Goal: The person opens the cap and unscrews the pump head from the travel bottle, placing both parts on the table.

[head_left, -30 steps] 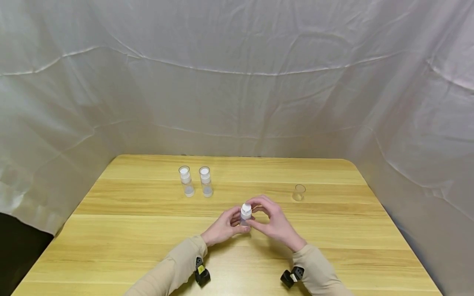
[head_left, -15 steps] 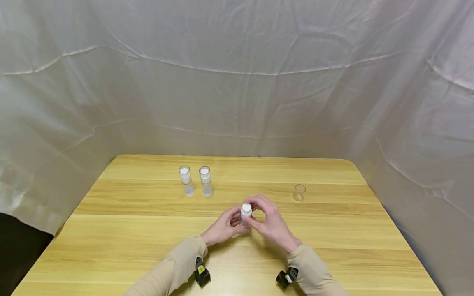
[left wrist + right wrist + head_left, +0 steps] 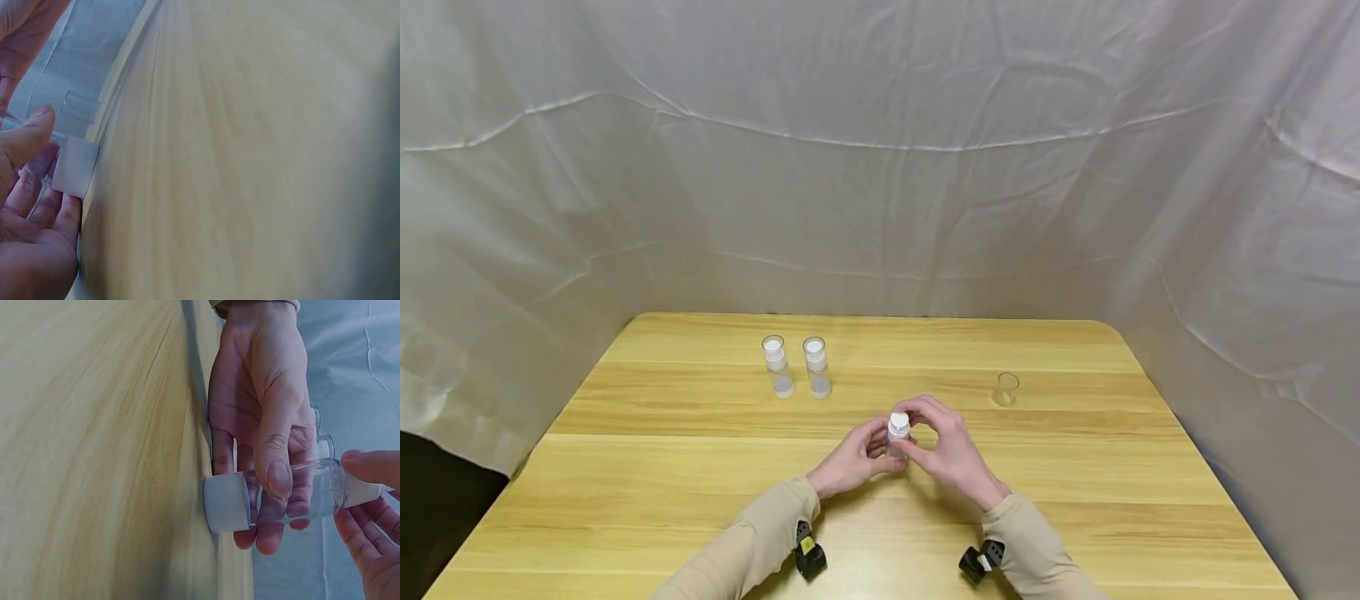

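Observation:
A small pump bottle [image 3: 898, 432] with a clear body, a white base [image 3: 226, 503] and a white top stands upright on the table between both hands. My left hand [image 3: 852, 458] holds its clear body, the thumb on the near side and the fingers behind. With thumb and fingertips my right hand [image 3: 950, 454] pinches the bottle near the white top [image 3: 361, 489]. In the left wrist view the white base [image 3: 76, 167] sits against the tabletop beside my left fingers. The bottle's upper part is hidden there by the hands.
Two similar clear bottles with white tops, one [image 3: 778, 367] beside the other [image 3: 817, 367], stand at the back left. A clear, empty cap [image 3: 1005, 389] stands at the right. Grey curtains [image 3: 887, 192] enclose the wooden table [image 3: 662, 483].
Between one second and half a second ago my right hand shifted slightly left, its thumb moving further over the bottle's front. My left hand and the bottle stay in place.

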A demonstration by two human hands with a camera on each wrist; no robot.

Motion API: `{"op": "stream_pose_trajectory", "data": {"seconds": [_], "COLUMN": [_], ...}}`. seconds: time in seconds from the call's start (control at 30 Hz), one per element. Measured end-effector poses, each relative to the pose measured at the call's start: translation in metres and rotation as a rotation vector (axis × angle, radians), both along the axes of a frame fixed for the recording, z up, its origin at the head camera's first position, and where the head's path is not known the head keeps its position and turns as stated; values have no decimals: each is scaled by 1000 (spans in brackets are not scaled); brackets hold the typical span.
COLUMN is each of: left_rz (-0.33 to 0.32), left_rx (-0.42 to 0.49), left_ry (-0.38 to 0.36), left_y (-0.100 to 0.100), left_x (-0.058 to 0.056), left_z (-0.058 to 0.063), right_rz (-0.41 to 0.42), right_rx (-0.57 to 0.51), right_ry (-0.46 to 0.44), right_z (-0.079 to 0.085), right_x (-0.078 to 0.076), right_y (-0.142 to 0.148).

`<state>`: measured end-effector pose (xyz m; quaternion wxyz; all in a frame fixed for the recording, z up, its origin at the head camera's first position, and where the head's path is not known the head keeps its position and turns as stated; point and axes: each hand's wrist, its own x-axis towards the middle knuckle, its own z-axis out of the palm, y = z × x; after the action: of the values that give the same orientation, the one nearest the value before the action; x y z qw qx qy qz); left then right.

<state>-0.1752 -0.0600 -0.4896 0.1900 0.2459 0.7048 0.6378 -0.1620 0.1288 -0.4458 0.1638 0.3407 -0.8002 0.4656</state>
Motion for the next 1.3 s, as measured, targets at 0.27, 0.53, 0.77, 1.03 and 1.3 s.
{"op": "stream_pose_trajectory", "data": {"seconds": [0.27,0.53,0.77,1.03,1.3], "left_rz": [-8,-14,-13,-20,-19], "left_rx": [3,16,19,32,32], "left_ry": [-4,-3,-4,10,-3], "left_y": [-1,0,0,0,0], "left_x": [0,0,0,0,1], "left_z": [0,0,-1,-1,-1], "right_rz": [2,-75,-58,-15,-82], "right_rx": [44,8,-2,37,-1], "right_ry": [-11,-11,-30,-48,-47], "right_z": [2,-3,-3,-1,-3], "right_x": [2,3,4,3,4], "right_y": [0,-4,-4,-3,-6]}}
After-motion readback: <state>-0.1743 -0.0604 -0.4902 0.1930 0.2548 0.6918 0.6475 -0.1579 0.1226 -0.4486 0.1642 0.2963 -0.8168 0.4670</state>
